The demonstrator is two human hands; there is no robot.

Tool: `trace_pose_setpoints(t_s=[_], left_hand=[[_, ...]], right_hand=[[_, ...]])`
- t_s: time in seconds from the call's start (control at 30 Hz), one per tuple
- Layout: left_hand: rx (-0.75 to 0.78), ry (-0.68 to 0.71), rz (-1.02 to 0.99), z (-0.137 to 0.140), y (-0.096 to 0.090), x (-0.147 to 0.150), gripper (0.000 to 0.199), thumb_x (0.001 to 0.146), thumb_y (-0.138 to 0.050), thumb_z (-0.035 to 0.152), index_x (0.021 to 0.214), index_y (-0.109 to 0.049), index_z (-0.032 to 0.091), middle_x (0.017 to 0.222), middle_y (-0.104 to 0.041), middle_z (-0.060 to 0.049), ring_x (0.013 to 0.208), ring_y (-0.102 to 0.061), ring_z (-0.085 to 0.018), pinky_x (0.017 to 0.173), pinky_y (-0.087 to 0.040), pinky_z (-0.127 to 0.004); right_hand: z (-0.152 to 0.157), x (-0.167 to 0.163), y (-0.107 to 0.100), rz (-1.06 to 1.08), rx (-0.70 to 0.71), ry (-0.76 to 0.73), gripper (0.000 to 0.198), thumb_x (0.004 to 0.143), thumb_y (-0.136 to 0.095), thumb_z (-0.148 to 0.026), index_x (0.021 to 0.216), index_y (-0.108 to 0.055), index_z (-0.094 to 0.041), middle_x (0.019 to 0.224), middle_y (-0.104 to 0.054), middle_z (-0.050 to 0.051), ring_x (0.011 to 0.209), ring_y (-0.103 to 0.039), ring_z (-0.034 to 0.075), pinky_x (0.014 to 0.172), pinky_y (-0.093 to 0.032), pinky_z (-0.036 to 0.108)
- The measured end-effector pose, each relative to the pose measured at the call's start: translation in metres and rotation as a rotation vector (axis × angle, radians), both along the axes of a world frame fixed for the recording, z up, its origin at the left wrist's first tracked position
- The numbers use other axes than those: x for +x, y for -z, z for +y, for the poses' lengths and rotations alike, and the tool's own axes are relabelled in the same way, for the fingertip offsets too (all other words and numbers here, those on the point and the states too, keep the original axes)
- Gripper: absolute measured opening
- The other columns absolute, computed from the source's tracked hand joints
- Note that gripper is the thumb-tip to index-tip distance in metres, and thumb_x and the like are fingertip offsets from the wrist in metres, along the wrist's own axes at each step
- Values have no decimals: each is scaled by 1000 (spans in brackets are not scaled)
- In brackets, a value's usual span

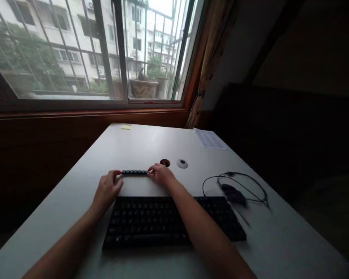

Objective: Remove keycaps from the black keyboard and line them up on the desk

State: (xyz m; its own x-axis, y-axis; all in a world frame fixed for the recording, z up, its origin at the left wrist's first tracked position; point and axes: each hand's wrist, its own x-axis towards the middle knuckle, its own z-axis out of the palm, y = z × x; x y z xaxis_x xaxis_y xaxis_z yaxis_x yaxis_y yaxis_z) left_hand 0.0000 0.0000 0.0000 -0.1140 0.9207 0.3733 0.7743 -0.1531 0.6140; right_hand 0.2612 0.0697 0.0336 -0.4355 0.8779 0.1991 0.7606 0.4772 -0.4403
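A short straight row of dark keycaps (134, 172) lies on the white desk behind a black keyboard (145, 223). At the row's left end, my left hand (107, 188) touches it with the fingertips, its thumb held apart from the fingers. My right hand (163, 175) is at the other end, finger and thumb brought together in a pinch. What sits between those fingertips is too small to make out. My right forearm crosses over the keyboard and hides part of its keys.
Right of the keyboard are a dark purple item (234, 194), blurred, and a looped black cable (250, 178). Behind my right hand are a round desk hole (164, 162) and a round white cover (182, 163). A printed sheet (211, 139) and yellow note (126, 126) lie farther back.
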Motion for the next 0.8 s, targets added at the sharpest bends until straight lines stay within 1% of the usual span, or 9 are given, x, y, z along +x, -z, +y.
trace_pose_setpoints(t_s=[0.2, 0.37, 0.8], left_hand=[[-7, 1, 16, -2, -6, 2, 32, 83, -54, 32, 113, -57, 21, 104, -66, -8, 98, -60, -28, 93, -48, -43], [0, 4, 25, -5, -10, 5, 31, 84, -54, 32, 113, -58, 20, 106, -66, -8, 101, -58, -29, 92, -47, -43], [-8, -6, 23, -5, -11, 6, 32, 83, -54, 31, 112, -59, 20, 103, -65, -9, 98, -59, -28, 90, -49, -42]], right_hand=[[-2, 0, -1, 9, -1, -7, 19, 85, -69, -32, 101, -72, -24, 103, -68, 3, 83, -65, 14, 70, -47, 22], [-1, 2, 1, 27, 0, -17, 17, 85, -69, -31, 100, -72, -23, 101, -68, 3, 82, -66, 13, 71, -47, 22], [1, 3, 3, 46, 5, -13, 16, 84, -69, -31, 98, -72, -24, 99, -68, 2, 81, -66, 13, 69, -47, 22]])
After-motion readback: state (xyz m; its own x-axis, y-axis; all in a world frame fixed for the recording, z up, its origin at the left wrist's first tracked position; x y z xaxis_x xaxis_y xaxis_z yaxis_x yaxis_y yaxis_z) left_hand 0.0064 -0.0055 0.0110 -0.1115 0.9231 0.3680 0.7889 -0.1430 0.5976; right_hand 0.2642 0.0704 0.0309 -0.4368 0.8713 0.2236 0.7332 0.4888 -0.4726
